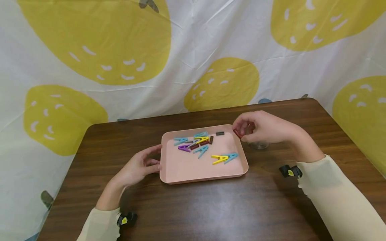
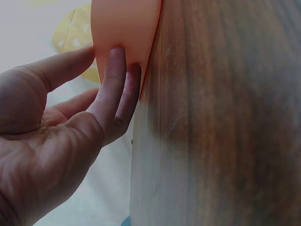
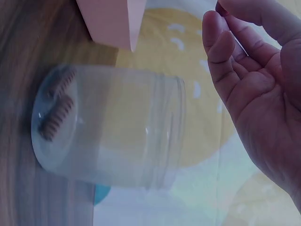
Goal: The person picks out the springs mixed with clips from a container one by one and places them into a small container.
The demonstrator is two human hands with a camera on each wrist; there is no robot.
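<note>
A pink tray [image 1: 205,179] lies mid-table with several coloured clothespin halves [image 1: 223,158] and small dark springs [image 1: 219,133] in it. My left hand [image 1: 150,160] rests with straight fingers against the tray's left wall; in the left wrist view the fingers [image 2: 115,84] press the tray wall [image 2: 124,23]. My right hand [image 1: 256,129] hovers at the tray's far right corner and pinches a reddish spring [image 1: 237,133] between thumb and fingertips. Just below that hand stands a clear glass [image 1: 259,145]. In the right wrist view the glass [image 3: 117,127] holds two springs [image 3: 56,117] at its bottom.
The brown wooden table [image 1: 211,214] ends at a rounded far edge. A white cloth with large yellow shapes [image 1: 99,43] hangs behind it. Black wrist mounts [image 1: 290,171] sit at both cream sleeves.
</note>
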